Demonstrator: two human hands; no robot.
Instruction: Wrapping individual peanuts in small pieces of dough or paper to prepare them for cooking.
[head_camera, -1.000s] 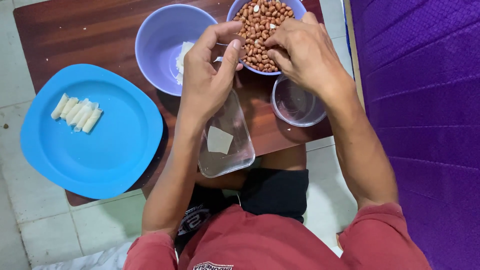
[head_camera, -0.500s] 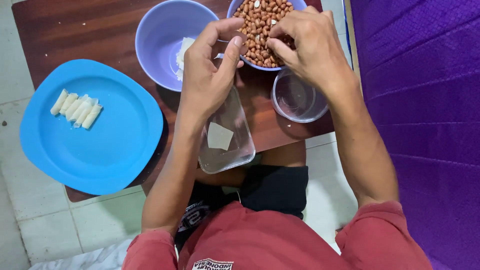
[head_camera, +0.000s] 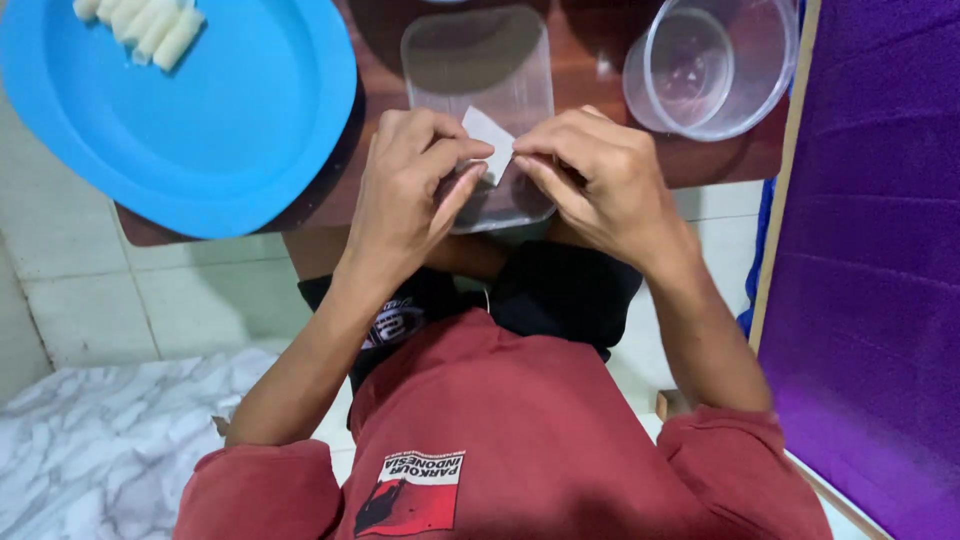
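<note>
From the head camera, both hands meet over the near edge of the brown table (head_camera: 720, 160). The left hand (head_camera: 405, 190) and the right hand (head_camera: 600, 180) each have their grip closed on a small white wrapper (head_camera: 492, 140), pinching it between thumb and fingertips, apparently so it can be folded or rolled. The wrapper hangs just above a clear rectangular tray (head_camera: 480, 70), which would catch anything dropped. To the right stands a clear round tub (head_camera: 720, 65), apart from the hands. To the left, a blue plate (head_camera: 190, 110) carries a row of pale rolled pieces (head_camera: 140, 25), set out of the way.
</note>
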